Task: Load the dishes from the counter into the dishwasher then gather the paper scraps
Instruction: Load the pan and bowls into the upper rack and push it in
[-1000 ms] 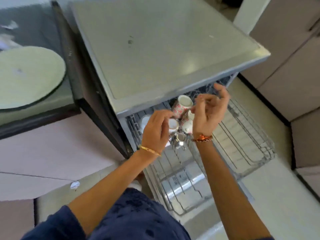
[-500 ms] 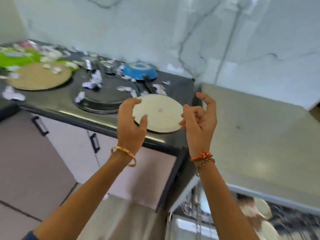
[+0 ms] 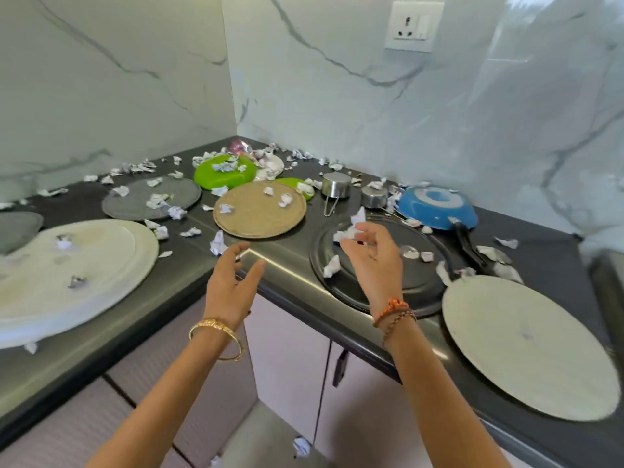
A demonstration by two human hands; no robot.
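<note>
Head view: both hands, left hand (image 3: 233, 285) and right hand (image 3: 373, 261), loose-fingered and empty, reach over the round black metal tray (image 3: 381, 265); dish-loading step, likely needing a grip on its rim.

You find no text, label, brand, number or sign here that can be read. The crumpled white paper scraps (image 3: 345, 234) on the dark stone counter (image 3: 290, 265) carry grey marks, but these are too small and blurred for you to make out as letters. The white wall socket plate (image 3: 414, 26) shows only its holes and a switch.
</note>
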